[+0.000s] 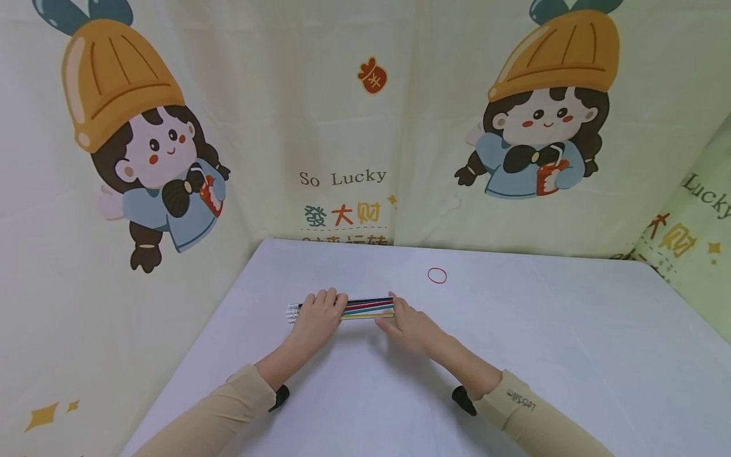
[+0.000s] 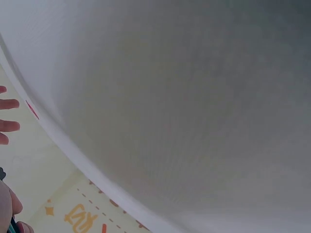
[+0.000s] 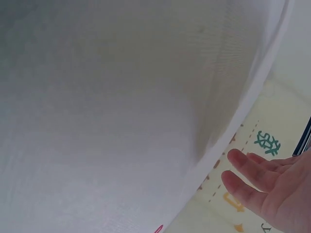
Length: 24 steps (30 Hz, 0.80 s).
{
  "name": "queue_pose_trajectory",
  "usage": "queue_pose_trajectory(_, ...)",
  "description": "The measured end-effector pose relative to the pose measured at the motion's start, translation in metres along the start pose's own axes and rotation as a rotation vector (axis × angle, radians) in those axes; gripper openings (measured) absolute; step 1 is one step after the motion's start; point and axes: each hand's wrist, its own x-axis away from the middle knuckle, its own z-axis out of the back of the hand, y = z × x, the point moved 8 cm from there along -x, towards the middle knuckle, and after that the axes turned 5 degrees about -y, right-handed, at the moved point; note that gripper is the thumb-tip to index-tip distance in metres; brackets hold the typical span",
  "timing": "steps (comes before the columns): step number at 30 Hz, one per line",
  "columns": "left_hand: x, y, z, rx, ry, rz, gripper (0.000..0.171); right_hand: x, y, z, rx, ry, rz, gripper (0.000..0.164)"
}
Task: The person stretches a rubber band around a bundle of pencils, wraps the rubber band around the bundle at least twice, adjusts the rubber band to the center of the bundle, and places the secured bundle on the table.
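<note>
A bundle of several slim pencils [image 1: 368, 307] in black, red, teal and yellow lies sideways above the white table, their whitish ends sticking out at the left. My left hand [image 1: 321, 312] grips the bundle near those ends. Flat against the other ends is my right hand [image 1: 414, 327], its thumb and fingers spread. Looking from the right wrist, the right hand [image 3: 272, 187] has its fingers extended, with a dark pencil [image 3: 303, 138] at the frame edge. Only a sliver of the left hand [image 2: 6, 206] shows in the left wrist view.
The white tabletop [image 1: 548, 330] spreads around both hands. A red circle outline [image 1: 437, 275] is marked on it beyond the right hand. A patterned curtain [image 1: 274, 95] hangs behind the table's back edge and along its sides.
</note>
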Motion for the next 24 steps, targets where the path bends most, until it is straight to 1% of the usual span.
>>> queue_pose_trajectory(4,0.0,-0.001,-0.001,-0.002,-0.003,0.0,0.026,-0.001,0.001,0.001,0.034,-0.021,-0.002,0.076)
queue_pose_trajectory(7,0.0,-0.004,-0.003,-0.006,-0.006,0.012,0.028,-0.005,0.008,0.015,0.073,-0.004,0.001,0.075)
queue_pose_trajectory(9,0.0,-0.006,-0.003,-0.006,-0.01,0.019,0.029,-0.01,0.018,0.031,0.118,0.053,0.002,0.069)
queue_pose_trajectory(12,0.001,-0.008,-0.005,0.001,-0.015,0.023,0.027,-0.021,0.042,0.056,0.244,0.18,-0.027,0.051)
queue_pose_trajectory(14,0.001,-0.009,-0.005,0.003,-0.017,0.021,0.027,-0.029,0.059,0.064,0.341,0.228,-0.062,0.04)
queue_pose_trajectory(15,0.001,-0.009,-0.006,-0.001,-0.015,0.021,0.026,-0.034,0.067,0.066,0.388,0.238,-0.078,0.035)
queue_pose_trajectory(16,0.0,-0.008,-0.006,-0.002,-0.014,0.022,0.026,-0.037,0.074,0.067,0.431,0.233,-0.097,0.03)
queue_pose_trajectory(20,-0.002,-0.007,-0.005,-0.011,-0.017,0.021,0.031,-0.048,0.091,0.062,0.556,0.152,-0.147,0.02)
queue_pose_trajectory(22,-0.002,-0.007,-0.006,-0.012,-0.026,0.023,0.034,-0.051,0.096,0.059,0.607,0.104,-0.171,0.02)
queue_pose_trajectory(24,-0.003,-0.007,-0.006,-0.01,-0.033,0.024,0.035,-0.055,0.1,0.056,0.672,0.066,-0.182,0.023)
